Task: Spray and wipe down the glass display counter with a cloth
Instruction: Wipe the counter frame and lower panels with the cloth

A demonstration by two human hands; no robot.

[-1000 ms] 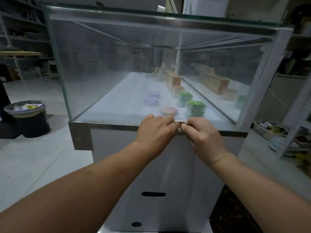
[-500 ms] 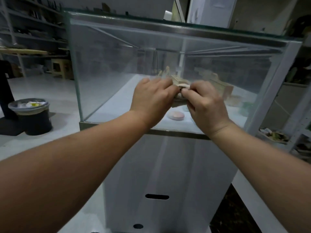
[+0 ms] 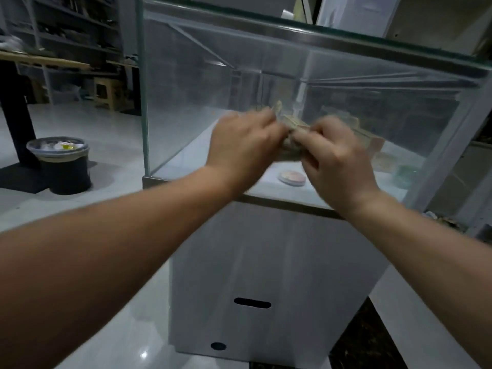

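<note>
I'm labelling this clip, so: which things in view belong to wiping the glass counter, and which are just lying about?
Part of the job: glass display counter; left hand and right hand, together at its front pane; the small cloth they seem to pinch between them, blurred.
Lying about: waste bin on the floor; pink round item inside the case; wooden stool behind.

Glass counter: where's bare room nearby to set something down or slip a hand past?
Bare floor lies between the bin and the counter's white base. Inside, the shelf is bare between the left glass edge and the pink disc. Crowded: the shelf's right side with wooden boxes, and mid-front, where the left hand and right hand hold the cloth.
</note>
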